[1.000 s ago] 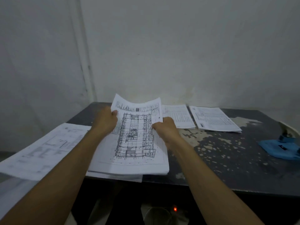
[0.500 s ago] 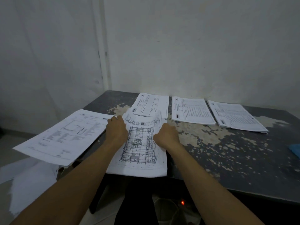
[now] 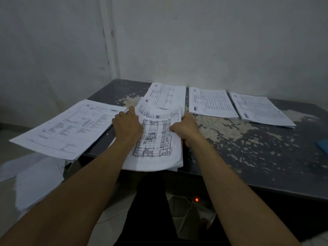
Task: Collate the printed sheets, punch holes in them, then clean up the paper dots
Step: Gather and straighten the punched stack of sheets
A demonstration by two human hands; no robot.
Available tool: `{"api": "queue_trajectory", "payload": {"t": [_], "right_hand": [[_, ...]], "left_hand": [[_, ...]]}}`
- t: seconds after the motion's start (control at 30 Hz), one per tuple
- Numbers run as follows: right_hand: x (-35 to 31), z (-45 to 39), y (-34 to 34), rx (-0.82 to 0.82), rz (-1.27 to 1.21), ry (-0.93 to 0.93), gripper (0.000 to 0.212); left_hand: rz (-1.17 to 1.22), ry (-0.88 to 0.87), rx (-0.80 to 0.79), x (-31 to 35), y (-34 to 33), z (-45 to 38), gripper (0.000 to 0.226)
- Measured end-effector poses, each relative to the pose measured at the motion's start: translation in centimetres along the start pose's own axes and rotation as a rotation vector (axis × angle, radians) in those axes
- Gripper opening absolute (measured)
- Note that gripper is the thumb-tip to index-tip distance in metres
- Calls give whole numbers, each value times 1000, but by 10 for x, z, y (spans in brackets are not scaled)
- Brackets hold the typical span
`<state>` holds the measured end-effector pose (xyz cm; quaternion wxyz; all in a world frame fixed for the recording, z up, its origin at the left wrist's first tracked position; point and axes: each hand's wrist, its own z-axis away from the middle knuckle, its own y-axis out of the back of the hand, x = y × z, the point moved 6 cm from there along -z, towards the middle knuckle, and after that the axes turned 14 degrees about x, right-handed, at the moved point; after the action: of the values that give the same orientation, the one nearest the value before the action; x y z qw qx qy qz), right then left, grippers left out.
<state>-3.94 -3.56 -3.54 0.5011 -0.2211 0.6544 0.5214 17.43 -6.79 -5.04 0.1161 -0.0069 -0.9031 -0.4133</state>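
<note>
Both hands (image 3: pixel 156 127) grip the floor-plan stack (image 3: pixel 156 144); 4 piles wait on the desk (image 3: pixel 248 150), collating unfinished, punching untouched.

A dark desk (image 3: pixel 248 157) with worn, flaking pale patches is seen across the middle and right of the frame, set into a corner of pale grey walls (image 3: pixel 213 41). A vertical pipe or strip (image 3: pixel 108 41) is seen running down the wall at upper centre-left. At the right edge, a small part of a blue object (image 3: pixel 322 145) is seen lying on the desk. Below the desk, at lower centre, a small red light (image 3: pixel 196 199) is shown glowing beside white cables (image 3: pixel 186 215) on the floor.
</note>
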Motion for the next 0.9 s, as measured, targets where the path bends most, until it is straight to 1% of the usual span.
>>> {"api": "queue_trajectory", "payload": {"t": [0.03, 0.07, 0.1, 0.17, 0.27, 0.33, 0.4, 0.47, 0.53, 0.57, 0.6, 0.67, 0.7, 0.77, 0.83, 0.9], "right_hand": [[0, 1, -2, 9, -5, 3, 70], [0, 3, -3, 19, -14, -7, 74], [0, 2, -3, 32, -24, -24, 72], [0, 0, -1, 39, -69, -80, 57], [1, -4, 2, -45, -253, -191, 29], [2, -6, 4, -116, -315, -247, 24], [4, -7, 6, -167, -290, -252, 30], [6, -7, 7, -190, -238, -242, 41], [8, -7, 6, -195, -224, -219, 58], [8, -7, 6, -193, -241, -189, 60], [7, -5, 5, -190, -268, -134, 55], [6, 3, 4, -169, -281, -8, 35], [6, 9, 4, -151, -274, 51, 30], [11, 17, 4, -148, -294, 112, 31], [19, 20, 5, -188, -335, 85, 35], [22, 20, 10, -203, -342, 73, 37]], "left_hand": [[-7, 7, -4, 0, -1, 0, 46], [-10, 13, -8, 0, -1, 0, 47], [-4, 20, -9, 1, -1, 1, 47], [20, 19, 1, 1, -1, 1, 45], [32, -4, 18, 2, 2, 2, 41], [31, -13, 19, 3, 3, 2, 40], [29, -21, 25, 3, 4, 1, 38], [50, -34, 41, 4, 6, 1, 34], [68, -42, 52, 6, 7, 0, 32], [68, -46, 55, 6, 8, 0, 31], [63, -53, 54, 7, 8, 0, 31], [45, -71, 51, 8, 8, 0, 34], [48, -77, 56, 8, 9, 1, 35], [77, -76, 74, 9, 10, 2, 32], [112, -67, 95, 10, 12, 2, 29], [169, -17, 104, 8, 13, 0, 28]]}}
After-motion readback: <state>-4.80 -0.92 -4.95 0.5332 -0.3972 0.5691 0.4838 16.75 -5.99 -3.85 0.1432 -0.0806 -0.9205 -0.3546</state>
